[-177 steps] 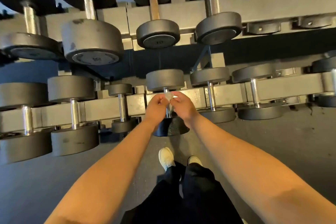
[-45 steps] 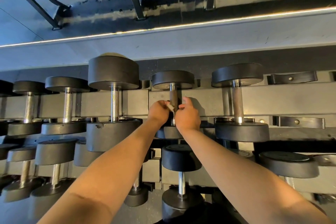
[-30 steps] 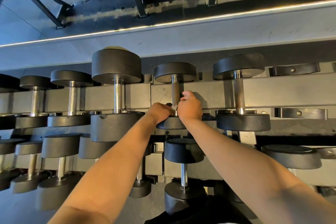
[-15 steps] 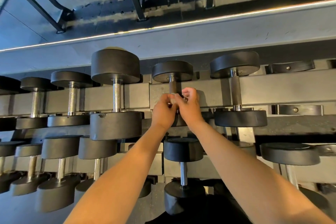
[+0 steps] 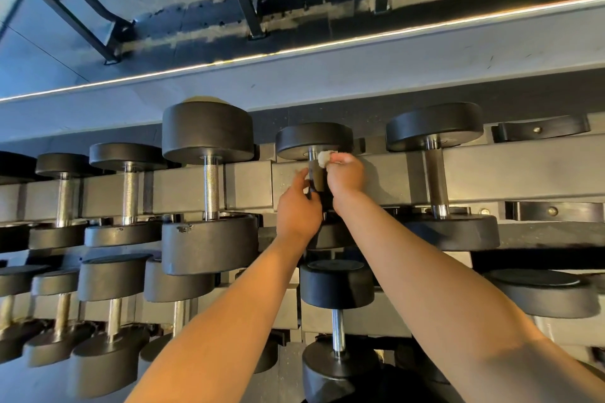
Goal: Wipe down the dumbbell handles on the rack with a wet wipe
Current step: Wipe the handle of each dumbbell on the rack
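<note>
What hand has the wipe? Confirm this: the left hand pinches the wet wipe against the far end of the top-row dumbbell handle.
Not right: it is the right hand. The head view shows it pinching the wet wipe against the far end of the top-row dumbbell handle. The left hand sits lower beside that handle, with no wipe in it.

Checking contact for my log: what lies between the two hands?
In the head view, the dumbbell handle stands between left hand and right hand, which pinches the wet wipe.

Fisted right hand point(image 5: 347, 175) above left hand point(image 5: 299, 206)
</note>
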The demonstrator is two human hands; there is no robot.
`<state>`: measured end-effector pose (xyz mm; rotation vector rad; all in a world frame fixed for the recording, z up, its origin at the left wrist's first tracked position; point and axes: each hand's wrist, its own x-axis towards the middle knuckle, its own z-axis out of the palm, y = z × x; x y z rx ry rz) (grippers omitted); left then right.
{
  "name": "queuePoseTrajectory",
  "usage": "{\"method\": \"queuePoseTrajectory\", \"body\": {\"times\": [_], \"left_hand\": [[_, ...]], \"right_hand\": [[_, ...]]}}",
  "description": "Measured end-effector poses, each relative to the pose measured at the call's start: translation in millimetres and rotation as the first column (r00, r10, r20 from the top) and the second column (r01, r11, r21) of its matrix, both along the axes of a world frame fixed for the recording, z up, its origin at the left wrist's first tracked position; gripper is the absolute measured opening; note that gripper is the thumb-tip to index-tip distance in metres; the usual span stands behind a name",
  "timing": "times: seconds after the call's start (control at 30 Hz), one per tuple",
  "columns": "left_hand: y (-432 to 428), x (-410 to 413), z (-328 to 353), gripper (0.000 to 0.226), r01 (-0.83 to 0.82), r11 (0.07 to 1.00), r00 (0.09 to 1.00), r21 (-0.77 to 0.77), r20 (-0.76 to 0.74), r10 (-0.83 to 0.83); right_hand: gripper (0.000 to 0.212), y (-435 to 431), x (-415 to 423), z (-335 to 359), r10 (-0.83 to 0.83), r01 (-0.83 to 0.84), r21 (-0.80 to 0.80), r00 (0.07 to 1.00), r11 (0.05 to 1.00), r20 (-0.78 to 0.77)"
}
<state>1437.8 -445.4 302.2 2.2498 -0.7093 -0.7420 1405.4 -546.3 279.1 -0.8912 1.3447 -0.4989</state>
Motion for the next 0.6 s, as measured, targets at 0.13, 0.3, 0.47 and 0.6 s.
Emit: {"method": "queuePoseTrajectory", "body": {"times": [0.13,0.3,0.47,0.6], "left_hand": [[1,1,-2,0.048,0.005,0.999,0.998,0.042,0.063,-0.007],[0,1,-5,0.050,-0.002,0.997,0.996,0.074,0.087,-0.005],[0,2,-3,0.048,-0.030,0.999,0.999,0.040,0.036,0.028],[0,0,0,0.046,-0.050,0.998,0.999,0.047,0.024,0.049]], "right_hand": [[0.023,6,10,-6,0.097,-0.098,0.056,0.995,0.994,0.011],[0.019,-3,17,-8,0.142,-0.145,0.136,0.989,0.980,0.037],[0.039,-8,16,-10,0.122,-0.134,0.243,0.990,0.961,0.066],[0.014,1,11,-8,-0.033,0.023,0.195,0.998,0.981,0.048]]}}
